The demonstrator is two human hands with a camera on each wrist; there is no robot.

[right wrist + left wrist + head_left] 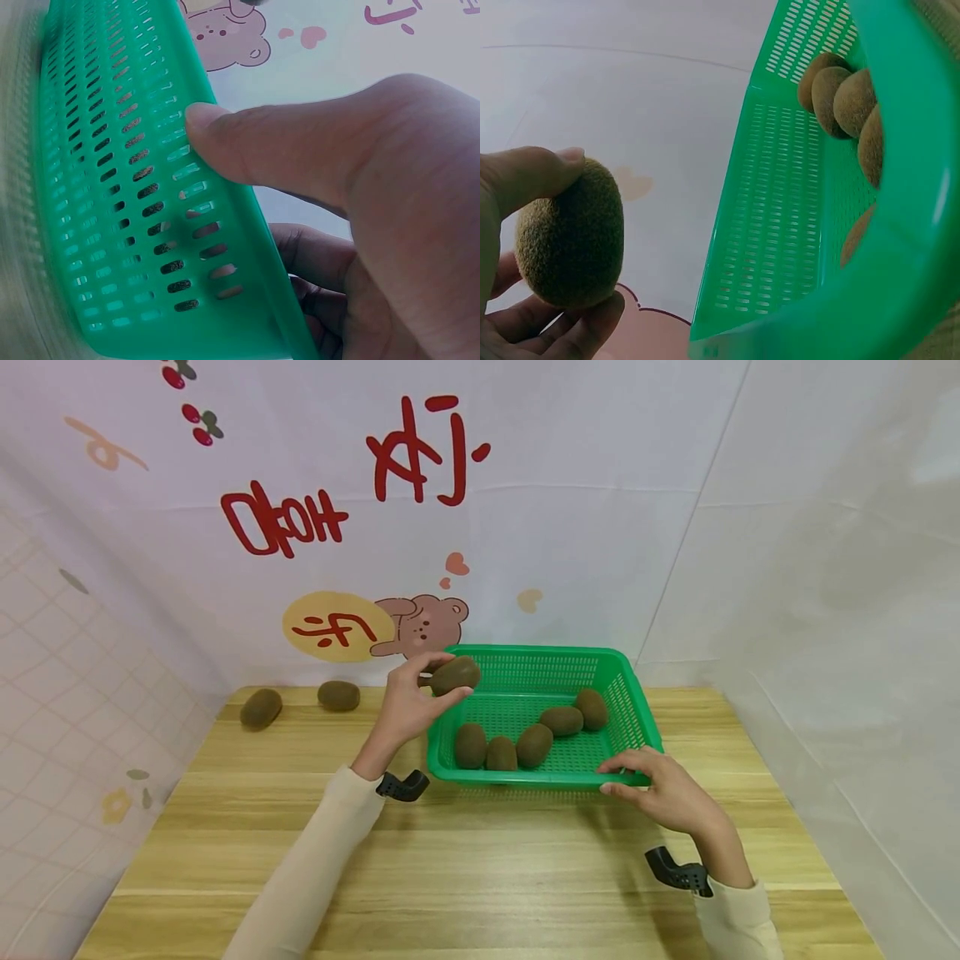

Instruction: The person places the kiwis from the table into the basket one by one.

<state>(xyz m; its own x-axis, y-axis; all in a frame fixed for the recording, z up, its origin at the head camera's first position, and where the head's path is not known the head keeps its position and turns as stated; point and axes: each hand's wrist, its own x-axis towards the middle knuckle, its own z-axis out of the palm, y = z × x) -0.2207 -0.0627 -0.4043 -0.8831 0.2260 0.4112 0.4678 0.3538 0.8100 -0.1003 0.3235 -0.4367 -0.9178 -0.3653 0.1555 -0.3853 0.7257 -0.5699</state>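
Observation:
Between thumb and fingers my left hand (411, 700) holds a brown kiwi (457, 676) above the left end of a green plastic basket (540, 777). The left wrist view shows this kiwi (574, 236) gripped from both sides, apart from the basket wall (769, 202). My right hand (667, 789) pinches the basket's near right rim, thumb outside and fingers inside, as the right wrist view also shows with the thumb (247, 142) on the slotted wall (142, 187). Several kiwis (535, 745) lie inside the basket in a curved row.
Two more kiwis, one at the far left (261, 709) and one beside it (339, 696), lie on the wooden table (480, 877) left of the basket. A white printed cloth (570, 527) hangs behind the table and along its sides. Each wrist wears a black mount (405, 787).

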